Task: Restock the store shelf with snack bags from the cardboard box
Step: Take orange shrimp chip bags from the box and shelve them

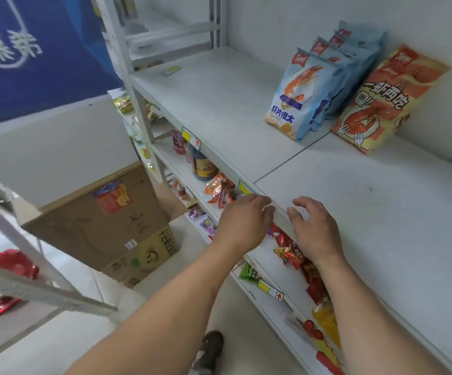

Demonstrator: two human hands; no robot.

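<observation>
Both hands empty — left hand point(244, 215) and right hand point(311, 226) hover loosely spread at the white metal shelf point(355, 212) edge. Light-blue prawn-cracker bags point(300, 96) already stand there; next likely means reaching down to the brown cardboard box point(97, 220) on the floor.

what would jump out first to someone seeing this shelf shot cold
Probably the row of pale blue shrimp-chip bags and the orange shrimp snack bag leaning beside it, at the back of the white metal shelf. Next, two bare hands, left hand and right hand, at its front edge, holding nothing.
</observation>
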